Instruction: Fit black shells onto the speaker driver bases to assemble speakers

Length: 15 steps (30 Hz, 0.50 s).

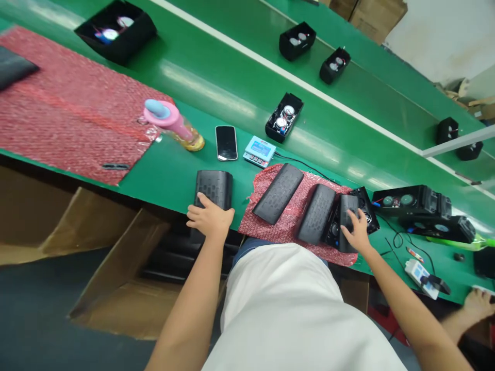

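White shirt (286,304) | left hand (211,216) on black case (216,184); right hand (358,234) on second case (344,218); grip unclear | blue-screened device (260,151) lettering illegible

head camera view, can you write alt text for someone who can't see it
A person's left hand rests on a black case at the edge of a green table, while the right hand touches another black case. Two more black cases lie between the hands on red bubble wrap. Beyond are a phone and a small device.
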Available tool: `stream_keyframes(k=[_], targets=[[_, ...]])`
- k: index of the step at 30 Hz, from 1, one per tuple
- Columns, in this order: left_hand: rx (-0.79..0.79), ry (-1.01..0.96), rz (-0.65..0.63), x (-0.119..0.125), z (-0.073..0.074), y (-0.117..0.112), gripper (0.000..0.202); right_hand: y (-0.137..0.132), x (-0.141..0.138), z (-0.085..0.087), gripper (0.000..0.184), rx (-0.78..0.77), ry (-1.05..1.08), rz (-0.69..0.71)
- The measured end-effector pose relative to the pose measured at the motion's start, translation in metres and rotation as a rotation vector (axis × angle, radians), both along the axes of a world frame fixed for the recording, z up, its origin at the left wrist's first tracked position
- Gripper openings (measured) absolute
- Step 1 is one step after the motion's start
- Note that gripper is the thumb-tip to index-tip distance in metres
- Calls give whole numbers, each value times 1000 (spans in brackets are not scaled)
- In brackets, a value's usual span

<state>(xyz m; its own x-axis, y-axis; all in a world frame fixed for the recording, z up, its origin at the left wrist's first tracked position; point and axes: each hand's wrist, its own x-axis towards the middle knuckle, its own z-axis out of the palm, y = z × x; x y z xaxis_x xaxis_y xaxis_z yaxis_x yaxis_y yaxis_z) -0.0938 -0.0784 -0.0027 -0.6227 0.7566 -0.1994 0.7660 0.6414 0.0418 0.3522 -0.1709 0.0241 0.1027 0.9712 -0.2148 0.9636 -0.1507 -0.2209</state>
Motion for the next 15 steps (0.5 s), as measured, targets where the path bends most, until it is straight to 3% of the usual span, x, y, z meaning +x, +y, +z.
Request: stream_keyframes(k=[3, 6, 11, 15], targets=[[-3, -1, 13, 2, 2, 0, 106, -3, -6, -17, 95, 43, -46, -341], [-12, -17, 18, 3, 4, 0, 104, -3, -16, -26, 104, -14, -22, -541], [8, -27, 18, 3, 3, -1, 104, -1, -40, -24, 122, -30, -5, -678], [25, -37, 19, 2, 1, -1, 105, -1, -54, -17, 116, 4, -12, -725]])
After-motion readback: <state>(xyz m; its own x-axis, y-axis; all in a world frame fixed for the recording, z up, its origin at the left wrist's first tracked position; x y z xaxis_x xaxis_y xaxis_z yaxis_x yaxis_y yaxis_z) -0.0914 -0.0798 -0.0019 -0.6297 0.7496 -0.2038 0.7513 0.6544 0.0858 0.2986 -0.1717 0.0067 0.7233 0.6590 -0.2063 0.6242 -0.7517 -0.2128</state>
